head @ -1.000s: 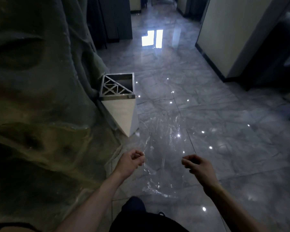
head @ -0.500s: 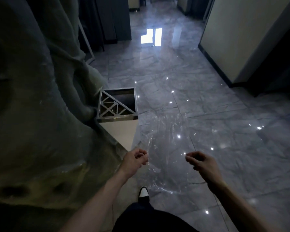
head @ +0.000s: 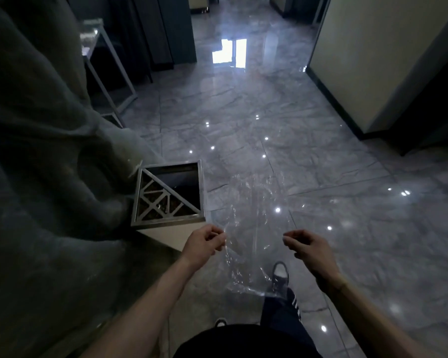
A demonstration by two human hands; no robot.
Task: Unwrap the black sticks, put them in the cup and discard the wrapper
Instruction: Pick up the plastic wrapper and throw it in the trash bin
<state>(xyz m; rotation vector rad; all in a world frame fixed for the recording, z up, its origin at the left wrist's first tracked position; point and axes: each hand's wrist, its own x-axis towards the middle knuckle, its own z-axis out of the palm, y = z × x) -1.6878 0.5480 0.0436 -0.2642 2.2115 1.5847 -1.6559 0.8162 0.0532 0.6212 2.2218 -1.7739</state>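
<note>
A clear plastic wrapper (head: 254, 223) hangs stretched flat between my two hands, above the floor. My left hand (head: 204, 242) pinches its left edge, just right of a square metal-topped bin (head: 170, 195) with a lattice lid and an open dark slot. My right hand (head: 305, 245) pinches the wrapper's right edge. No black sticks and no cup are in view.
A large grey rock-like wall (head: 42, 164) fills the left side, with the bin tight against it. Glossy grey marble floor (head: 321, 177) spreads ahead. A metal-framed table (head: 106, 73) stands back left; a cream wall (head: 378, 55) rises at right. My shoe (head: 279, 275) is below the wrapper.
I have walked closer to the bin; it now sits just left of my left hand. Both hands keep holding the spread wrapper.
</note>
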